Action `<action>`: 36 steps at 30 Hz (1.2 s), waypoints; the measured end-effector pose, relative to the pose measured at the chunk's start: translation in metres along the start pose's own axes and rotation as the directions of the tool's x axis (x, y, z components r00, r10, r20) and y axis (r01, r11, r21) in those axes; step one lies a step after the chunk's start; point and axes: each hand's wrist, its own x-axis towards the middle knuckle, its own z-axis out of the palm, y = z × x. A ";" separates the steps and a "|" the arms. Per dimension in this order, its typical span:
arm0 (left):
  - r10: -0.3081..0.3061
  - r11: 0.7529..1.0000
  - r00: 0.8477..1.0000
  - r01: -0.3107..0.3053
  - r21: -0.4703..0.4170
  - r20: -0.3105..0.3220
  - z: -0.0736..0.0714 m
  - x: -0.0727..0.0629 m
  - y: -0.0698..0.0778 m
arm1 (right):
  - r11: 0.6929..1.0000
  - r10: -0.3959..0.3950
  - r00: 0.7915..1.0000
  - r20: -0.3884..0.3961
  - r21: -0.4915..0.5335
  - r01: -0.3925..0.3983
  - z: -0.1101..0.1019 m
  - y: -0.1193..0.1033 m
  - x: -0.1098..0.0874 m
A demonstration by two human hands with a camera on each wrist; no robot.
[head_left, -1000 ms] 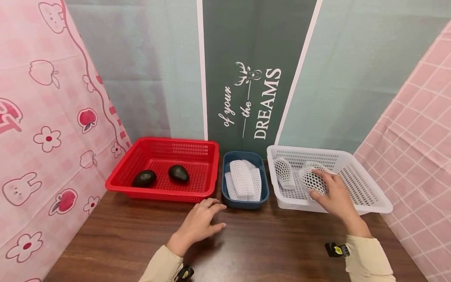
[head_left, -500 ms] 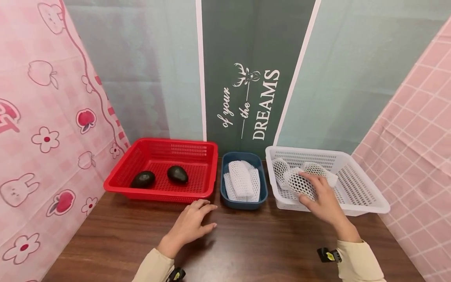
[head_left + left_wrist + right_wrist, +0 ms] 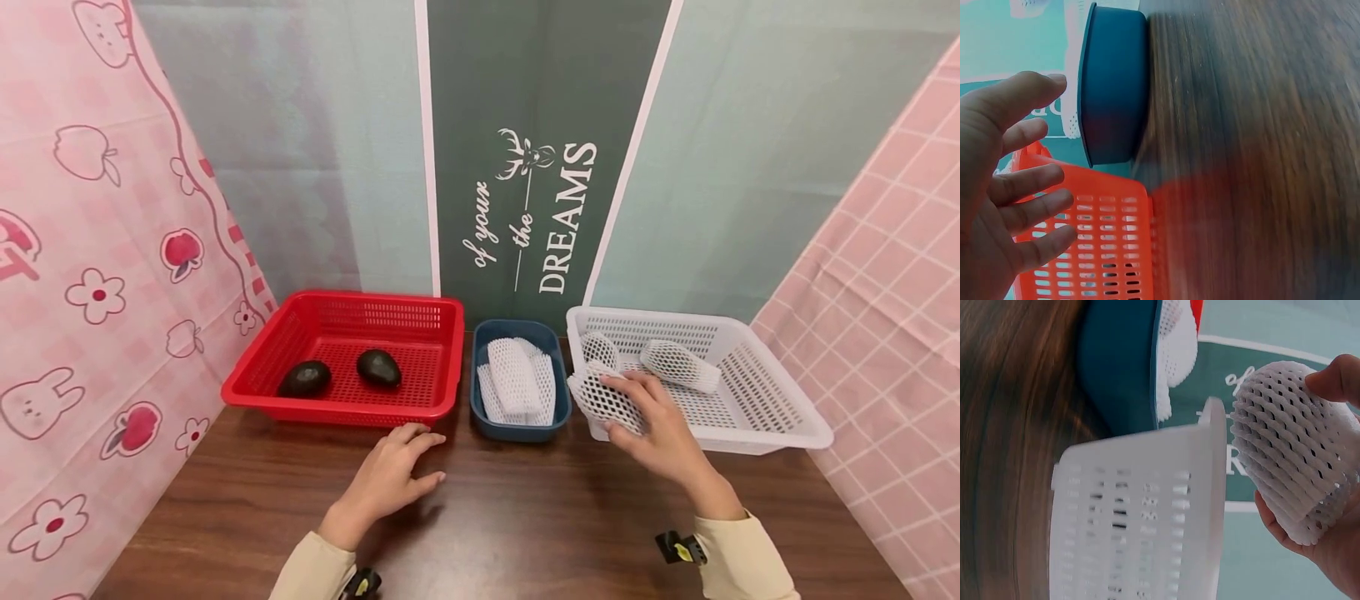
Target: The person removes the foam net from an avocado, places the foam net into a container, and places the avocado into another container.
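My right hand (image 3: pixel 660 433) grips a dark avocado in a white foam net (image 3: pixel 603 402), raised over the left front rim of the white basket (image 3: pixel 750 442). In the right wrist view, thumb and fingers wrap the foam net (image 3: pixel 1291 444) from both sides. Two more netted avocados lie in that basket, one at the back left (image 3: pixel 600 350) and another netted avocado (image 3: pixel 678 365) further right. My left hand (image 3: pixel 386 475) hovers above the table before the red basket (image 3: pixel 337 410), fingers relaxed and holding nothing.
Between the baskets stands a blue bin (image 3: pixel 517 433) holding several white foam nets (image 3: pixel 513 379). Two bare avocados lie in the red basket, the left avocado (image 3: pixel 306 379) and the right avocado (image 3: pixel 378 368). Everything stands on a brown wooden table (image 3: pixel 525 517), with cloth hangings behind and beside.
My right hand has carried the netted avocado leftward from the white basket's middle to its left front rim, uncovering another netted one. My left hand has drifted slightly left.
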 end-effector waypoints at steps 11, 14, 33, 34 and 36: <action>-0.029 0.999 1.000 0.029 0.019 -0.013 -0.004 -0.006 -0.011 | 0.996 -0.080 0.996 0.039 0.043 0.078 0.021 -0.019 0.001; -0.038 0.999 0.999 0.038 0.021 0.001 -0.006 -0.008 -0.013 | 0.994 -0.093 0.994 0.053 0.062 0.089 0.028 -0.024 0.000; -0.119 0.978 0.992 0.109 0.178 0.042 -0.016 -0.021 -0.024 | 0.974 -0.185 0.968 0.169 0.164 0.158 0.073 -0.031 -0.008; -0.125 0.978 0.991 0.116 0.175 0.042 -0.016 -0.023 -0.024 | 0.973 -0.189 0.966 0.177 0.166 0.160 0.075 -0.032 -0.008; -0.135 0.977 0.990 0.126 0.171 0.039 -0.016 -0.024 -0.025 | 0.971 -0.198 0.963 0.181 0.173 0.167 0.077 -0.032 -0.008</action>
